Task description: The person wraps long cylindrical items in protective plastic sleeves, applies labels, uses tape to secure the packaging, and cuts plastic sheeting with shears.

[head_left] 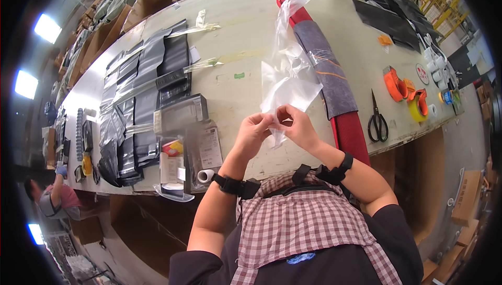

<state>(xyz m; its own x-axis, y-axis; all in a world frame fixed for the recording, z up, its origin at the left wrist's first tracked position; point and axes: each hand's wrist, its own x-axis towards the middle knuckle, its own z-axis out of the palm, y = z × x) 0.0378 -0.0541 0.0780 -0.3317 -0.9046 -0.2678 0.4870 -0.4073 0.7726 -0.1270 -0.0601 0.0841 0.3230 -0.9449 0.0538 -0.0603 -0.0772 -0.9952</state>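
A long, crumpled clear plastic bag (292, 90) stretches away from me over the table. My left hand (252, 134) pinches its near end between thumb and fingers. Close beside it, my right hand (299, 129) grips the same end, thumb and forefinger curled together. Just right of the plastic lies a long red roll of material (349, 133), with a grey cloth (328, 70) around its middle and orange cord across that. The bag's far part rests against the roll's far end. Whether the bag's mouth is parted between my fingers I cannot tell.
Black scissors (377, 124) and orange tape dispensers (396, 84) lie to the right. Stacked black plastic bags (149, 78), taped to the table (238, 34), are at left, near a clear box (181, 115) and a small white roll (205, 175). Another person (57, 198) is at far left.
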